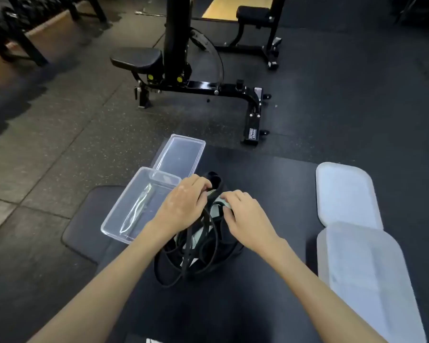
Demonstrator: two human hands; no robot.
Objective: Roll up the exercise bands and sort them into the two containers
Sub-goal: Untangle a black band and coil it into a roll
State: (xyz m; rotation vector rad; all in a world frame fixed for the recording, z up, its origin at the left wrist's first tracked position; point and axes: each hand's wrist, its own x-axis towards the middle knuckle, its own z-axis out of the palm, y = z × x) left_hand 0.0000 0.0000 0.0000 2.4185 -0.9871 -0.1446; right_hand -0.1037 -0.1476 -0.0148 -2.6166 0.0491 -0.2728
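A tangled pile of black exercise bands [196,256] lies on a black bench pad, with a pale green band [216,206] mixed into its top. My left hand [181,204] pinches a black band at the far side of the pile. My right hand [245,214] curls its fingers around the pale green band. Two clear plastic containers stand left of the pile: the near container [124,219] and the far container [183,154], both with nothing but reflections inside.
Two white lids [344,194] [364,273] lie on the right of the pad. A black weight bench [196,78] stands on the rubber floor beyond. A dumbbell rack [8,33] runs along the far left.
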